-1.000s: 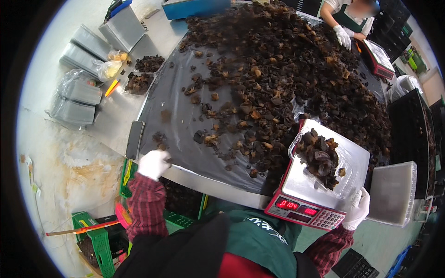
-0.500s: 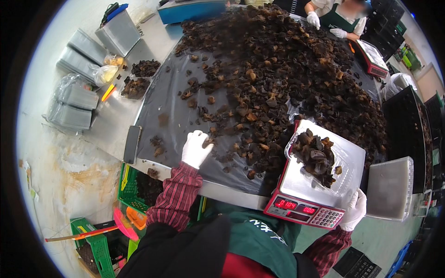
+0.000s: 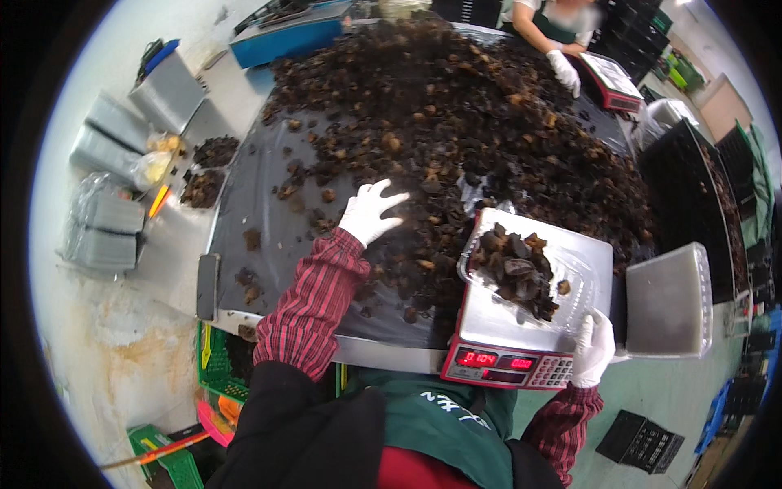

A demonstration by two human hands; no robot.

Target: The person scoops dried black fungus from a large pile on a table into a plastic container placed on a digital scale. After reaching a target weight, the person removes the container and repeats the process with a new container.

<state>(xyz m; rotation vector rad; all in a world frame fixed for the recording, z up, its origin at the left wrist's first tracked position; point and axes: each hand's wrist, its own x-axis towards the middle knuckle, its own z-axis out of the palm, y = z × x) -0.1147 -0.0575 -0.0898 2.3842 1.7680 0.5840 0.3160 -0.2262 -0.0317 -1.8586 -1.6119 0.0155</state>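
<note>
My left hand (image 3: pixel 372 213), in a white glove, hovers over the left side of a wide heap of dried black fungus (image 3: pixel 456 122). Its fingers are spread, with nothing visible in them. On a red-and-silver digital scale (image 3: pixel 562 269) at the front right lies a clear plastic tray (image 3: pixel 574 303). Clumps of black fungus (image 3: pixel 519 273) fill its left part, and a small loose piece lies apart from them. My right hand (image 3: pixel 593 349), also gloved, is closed at the tray's near right corner, thumb and fingers together at its rim.
Stacked clear trays (image 3: pixel 669 301) stand right of the scale. A phone (image 3: pixel 208 287) lies at the table's left edge, near two filled trays (image 3: pixel 204 187) and more tray stacks (image 3: pixel 112 213). Across the table, a co-worker's gloved hand (image 3: pixel 564 73) is beside another scale (image 3: pixel 611 81). Green crates (image 3: pixel 213 359) sit below.
My left hand has moved forward and right over the heap, and its curled fingers have spread. My right hand stays by the tray. The co-worker's hand reaches lower; the whole view has shifted.
</note>
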